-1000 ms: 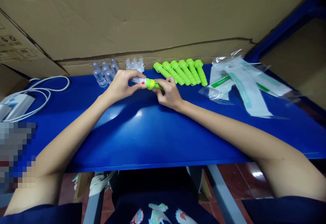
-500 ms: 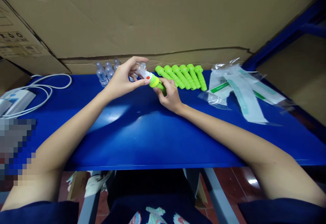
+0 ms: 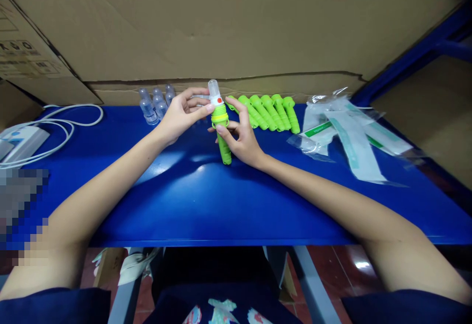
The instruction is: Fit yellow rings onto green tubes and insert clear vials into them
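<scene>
A green flashlight-like stick [image 3: 225,153] stands nearly upright between my hands, its lower end toward me. It has a ribbed neck, a yellow ring, a white collar with a red spot and a clear domed tip. My right hand [image 3: 244,138] is closed round its middle, thumb in front, with the index finger raised beside the collar. From the left, my left hand [image 3: 183,113] pinches it near the collar with the thumb; the other fingertips are partly hidden behind. Several green handles [image 3: 271,112] lie in a slanted row just beyond my right hand.
Clear plastic caps [image 3: 148,107] stand behind my left wrist. Flat packets in clear wrap [image 3: 356,142] lie at the right of the blue table [image 3: 221,206]. A white cable [image 3: 73,126] coils by a white box [image 3: 29,142] at left. Cardboard [image 3: 221,29] walls the back.
The stick has swung from slanting leftward to nearly upright, showing more of its clear tip and lower handle. My right index finger has lifted, and my left hand has shifted slightly down.
</scene>
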The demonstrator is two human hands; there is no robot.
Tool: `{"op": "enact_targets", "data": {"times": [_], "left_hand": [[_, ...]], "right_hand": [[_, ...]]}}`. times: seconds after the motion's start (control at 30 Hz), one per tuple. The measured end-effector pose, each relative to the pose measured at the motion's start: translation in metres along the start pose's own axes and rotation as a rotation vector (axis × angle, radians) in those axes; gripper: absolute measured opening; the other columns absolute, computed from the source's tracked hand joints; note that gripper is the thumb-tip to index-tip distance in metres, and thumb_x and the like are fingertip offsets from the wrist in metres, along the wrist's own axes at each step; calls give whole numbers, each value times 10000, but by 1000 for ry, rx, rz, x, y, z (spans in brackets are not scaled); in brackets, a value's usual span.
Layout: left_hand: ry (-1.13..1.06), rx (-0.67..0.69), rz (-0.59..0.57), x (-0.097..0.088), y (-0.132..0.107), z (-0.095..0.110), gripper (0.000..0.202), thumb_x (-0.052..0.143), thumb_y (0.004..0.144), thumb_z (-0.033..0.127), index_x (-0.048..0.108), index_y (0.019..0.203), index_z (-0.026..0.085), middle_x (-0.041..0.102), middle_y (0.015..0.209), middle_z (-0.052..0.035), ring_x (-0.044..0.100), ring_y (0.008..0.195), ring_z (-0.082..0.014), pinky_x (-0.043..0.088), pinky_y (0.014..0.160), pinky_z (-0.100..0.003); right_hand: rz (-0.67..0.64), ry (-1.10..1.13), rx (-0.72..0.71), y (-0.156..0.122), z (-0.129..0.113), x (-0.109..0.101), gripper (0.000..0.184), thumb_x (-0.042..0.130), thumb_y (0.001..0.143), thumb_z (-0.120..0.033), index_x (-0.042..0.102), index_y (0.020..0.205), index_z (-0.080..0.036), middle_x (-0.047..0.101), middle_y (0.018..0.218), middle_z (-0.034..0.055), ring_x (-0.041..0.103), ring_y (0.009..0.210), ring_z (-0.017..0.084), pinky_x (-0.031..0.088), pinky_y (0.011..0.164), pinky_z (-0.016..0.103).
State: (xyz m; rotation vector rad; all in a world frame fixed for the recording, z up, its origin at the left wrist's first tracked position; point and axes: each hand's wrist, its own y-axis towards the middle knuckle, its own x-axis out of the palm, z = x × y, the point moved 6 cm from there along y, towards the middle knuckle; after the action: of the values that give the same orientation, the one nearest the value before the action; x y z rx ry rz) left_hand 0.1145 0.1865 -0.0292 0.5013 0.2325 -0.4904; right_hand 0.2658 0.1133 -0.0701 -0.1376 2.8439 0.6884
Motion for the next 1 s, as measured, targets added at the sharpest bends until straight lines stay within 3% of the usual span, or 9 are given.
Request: {"op": "enact_targets", "data": {"times": [0.17, 0.33, 0.57, 0.73, 0.87, 1.0], "left_hand": [[14, -9, 10, 1, -1, 4, 504, 736, 914, 585, 694, 1206, 177, 784, 1217, -123, 754, 1123, -227, 631, 856, -298], [8, -24, 29, 0, -2, 3, 473, 767, 890, 556, 741, 1164, 171, 803, 1173, -114, 759, 1037, -213, 617, 789, -287], [24, -47, 12, 3, -2, -1, 528, 734, 893, 628, 722, 1157, 171, 802, 1116, -117, 769, 1031, -221, 606, 730, -267], [-7, -77, -14, 5, -2, -3, 553, 760, 863, 638, 713, 1156, 171, 799, 1143, -115, 771, 1029, -221, 606, 733, -262], [-78, -86, -19, 9, -4, -1, 616, 811, 810, 642, 700, 1203, 180, 808, 1125, -107, 775, 1017, -218, 616, 780, -280], [-71, -95, -51, 15, -5, 0, 566, 796, 833, 617, 701, 1139, 152, 812, 1118, -122, 766, 1106, -240, 622, 941, -336]], "right_hand": [[-44, 34, -1, -2, 0, 2, 901, 545, 975, -757, 204, 1647, -264, 790, 1139, 104, 747, 709, 212, 649, 705, 419], [-62, 47, 10, -2, 3, 3, 982, 568, 952, -774, 161, 1687, -266, 792, 1092, 95, 755, 776, 228, 635, 667, 391], [-66, 81, 23, -4, 7, 5, 948, 578, 959, -754, 170, 1672, -281, 780, 1168, 109, 749, 750, 221, 645, 667, 409], [-39, 54, 25, -4, 5, 3, 881, 559, 976, -744, 229, 1641, -269, 792, 1066, 96, 737, 688, 216, 640, 642, 402], [-24, 71, 3, -3, 4, 2, 889, 572, 972, -736, 219, 1630, -254, 794, 1024, 90, 741, 693, 223, 643, 643, 402], [-24, 56, 30, 0, 11, 1, 873, 600, 955, -738, 264, 1602, -258, 799, 1047, 94, 744, 688, 217, 640, 636, 392]]}}
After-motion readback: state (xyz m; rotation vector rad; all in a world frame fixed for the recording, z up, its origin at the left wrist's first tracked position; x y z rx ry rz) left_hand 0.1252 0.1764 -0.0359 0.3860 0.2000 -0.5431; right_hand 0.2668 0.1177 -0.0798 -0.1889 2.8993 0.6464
